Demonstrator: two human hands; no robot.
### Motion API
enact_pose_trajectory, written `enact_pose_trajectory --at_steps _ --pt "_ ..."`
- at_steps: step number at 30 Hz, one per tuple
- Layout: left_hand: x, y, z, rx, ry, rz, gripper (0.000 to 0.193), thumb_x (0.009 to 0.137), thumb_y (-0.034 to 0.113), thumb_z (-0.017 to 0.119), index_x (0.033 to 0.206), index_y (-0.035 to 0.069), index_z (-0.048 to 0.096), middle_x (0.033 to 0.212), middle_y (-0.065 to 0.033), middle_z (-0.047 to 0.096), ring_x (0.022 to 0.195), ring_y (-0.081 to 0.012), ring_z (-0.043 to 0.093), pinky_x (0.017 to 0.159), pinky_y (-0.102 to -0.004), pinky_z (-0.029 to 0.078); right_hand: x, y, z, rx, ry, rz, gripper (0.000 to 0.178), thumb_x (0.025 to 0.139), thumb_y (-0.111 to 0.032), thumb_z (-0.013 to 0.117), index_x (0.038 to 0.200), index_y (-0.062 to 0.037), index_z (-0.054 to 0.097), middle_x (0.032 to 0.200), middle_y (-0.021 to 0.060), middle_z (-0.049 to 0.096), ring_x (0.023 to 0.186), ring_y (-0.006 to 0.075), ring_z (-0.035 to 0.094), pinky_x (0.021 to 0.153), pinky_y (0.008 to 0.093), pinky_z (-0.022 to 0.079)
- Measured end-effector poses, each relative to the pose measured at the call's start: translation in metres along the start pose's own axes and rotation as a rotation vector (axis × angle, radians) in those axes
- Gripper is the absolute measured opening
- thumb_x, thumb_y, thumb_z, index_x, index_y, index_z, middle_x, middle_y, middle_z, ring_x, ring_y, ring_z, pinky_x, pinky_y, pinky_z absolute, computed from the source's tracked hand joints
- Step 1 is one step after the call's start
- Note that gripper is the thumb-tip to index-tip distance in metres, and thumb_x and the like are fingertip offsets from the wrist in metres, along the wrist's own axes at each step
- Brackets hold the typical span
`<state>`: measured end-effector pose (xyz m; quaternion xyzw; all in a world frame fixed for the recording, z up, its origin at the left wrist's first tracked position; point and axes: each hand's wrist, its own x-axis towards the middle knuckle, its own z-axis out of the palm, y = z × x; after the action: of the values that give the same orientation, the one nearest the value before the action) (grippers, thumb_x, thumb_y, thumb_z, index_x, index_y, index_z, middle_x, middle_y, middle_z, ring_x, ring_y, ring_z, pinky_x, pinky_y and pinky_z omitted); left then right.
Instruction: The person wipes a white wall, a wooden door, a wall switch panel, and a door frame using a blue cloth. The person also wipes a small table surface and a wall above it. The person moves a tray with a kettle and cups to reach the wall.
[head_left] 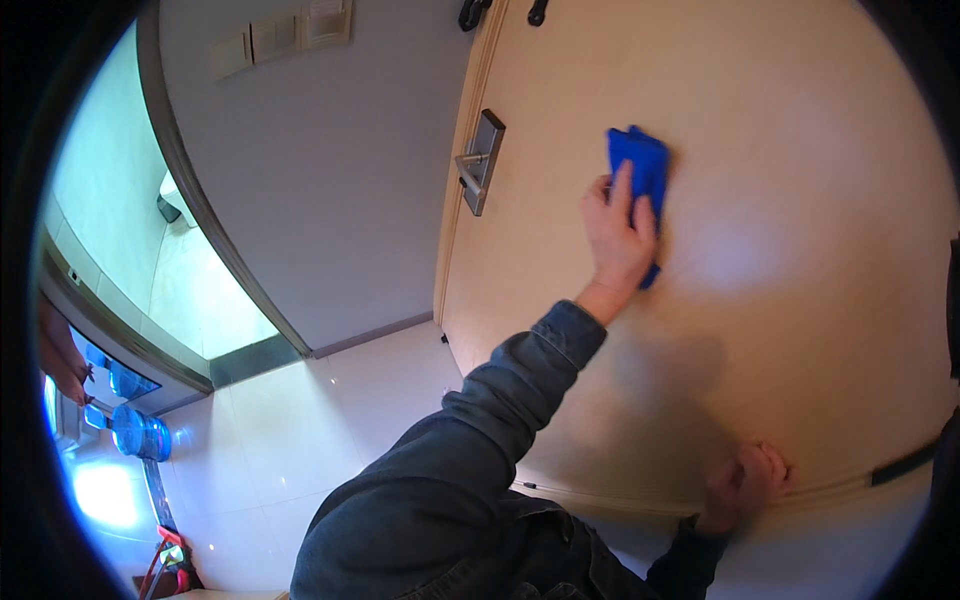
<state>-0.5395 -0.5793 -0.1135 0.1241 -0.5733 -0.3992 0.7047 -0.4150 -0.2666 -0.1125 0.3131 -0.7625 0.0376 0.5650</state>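
Note:
My left hand (622, 235) presses a folded blue cloth (650, 165) against the face of a pale wooden door (780, 250). Its fingers are spread over the cloth, which sticks out above and to the right of them. Lower right, my right hand (745, 485) is curled into a loose fist close to the door's lower edge. Nothing shows in it, though its fingers are partly shadowed and slightly blurred. Both arms wear dark sleeves.
A metal lever handle (483, 163) sits on the door's left side. Wall switches (278, 38) are on the grey wall. To the left, a doorway opens onto a bright tiled room (205, 290). A large blue water bottle (140, 433) stands on the shiny tiled floor (290, 430).

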Motion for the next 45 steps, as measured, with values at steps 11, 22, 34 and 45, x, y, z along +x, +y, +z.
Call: enact_pose_trajectory --at_steps 11,22,34,45 --pt "-0.029 -0.290 -0.043 0.472 0.040 -0.550 0.047 0.089 0.026 0.054 0.128 0.002 0.049 0.095 -0.0248 0.060 0.088 -0.0411 0.055 0.078 -0.0470 0.044 0.007 -0.004 0.005 -0.081 0.017 -0.058 0.011 0.077 -0.001 0.051 0.081 -0.0072 0.059 0.085 0.0059 0.062 0.085 0.0279 0.055 0.088 0.0445 0.038" --pt "-0.096 -0.314 -0.076 0.467 0.045 -1.029 0.049 0.089 0.035 0.047 0.127 0.005 0.052 0.099 -0.0340 0.059 0.093 -0.0443 0.059 0.079 -0.0489 0.046 0.014 -0.007 0.007 -0.089 -0.003 -0.120 0.008 0.080 -0.002 0.051 0.080 -0.0058 0.058 0.083 0.0055 0.060 0.079 0.0254 0.053 0.078 0.0424 0.040" --pt "-0.107 -0.056 -0.053 0.117 -0.084 -0.493 0.043 0.087 0.015 0.056 0.128 0.004 0.050 0.105 -0.0221 0.052 0.097 -0.0342 0.048 0.086 -0.0411 0.039 0.009 -0.001 0.000 -0.011 0.004 -0.059 0.020 0.070 0.005 0.053 0.077 -0.0132 0.058 0.079 0.0009 0.064 0.085 0.0220 0.058 0.087 0.0426 0.034" --pt "-0.204 0.112 -0.097 -0.229 -0.564 -0.023 0.047 0.068 0.013 0.072 0.114 0.014 0.063 0.114 -0.0202 0.051 0.102 -0.0360 0.050 0.082 -0.0409 0.044 0.007 -0.003 0.002 0.226 0.172 -0.027 0.017 0.080 -0.004 0.053 0.094 -0.0142 0.053 0.086 -0.0004 0.064 0.085 0.0226 0.058 0.087 0.0430 0.033"
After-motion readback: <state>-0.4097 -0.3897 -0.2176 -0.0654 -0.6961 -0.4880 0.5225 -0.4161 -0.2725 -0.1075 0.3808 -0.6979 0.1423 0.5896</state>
